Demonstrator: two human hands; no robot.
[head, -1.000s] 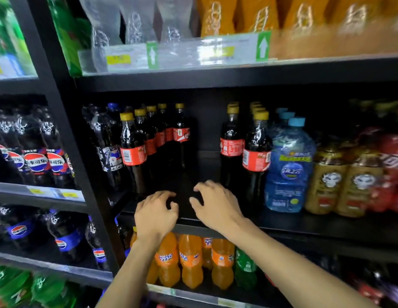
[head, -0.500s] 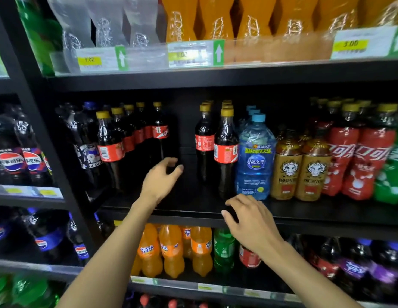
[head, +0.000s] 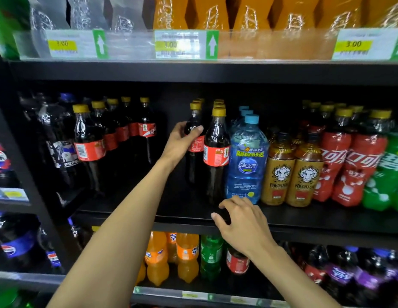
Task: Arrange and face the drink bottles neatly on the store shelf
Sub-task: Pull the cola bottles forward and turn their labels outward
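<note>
Nearest, at lower centre of the frame, the right hand [head: 242,225] rests on the front lip of the middle shelf [head: 327,221]. Its fingers are bent with the tips on the edge and grasp nothing, probably to steady the reach. Just above it a cola bottle with a yellow cap [head: 216,152] stands at the shelf front, its red label turned partly sideways, touching the blue water bottle [head: 247,156] to its right.

Further in, at centre frame, the left hand [head: 182,141] is wrapped round the shoulder of a second cola bottle [head: 197,145]. That bottle stands upright and set back from the front one, so the grip likely serves to draw it forward or turn its label outward. More cola bottles queue behind both. At left of the frame another cola row [head: 89,143] runs deep, with a bare gap between.
</note>
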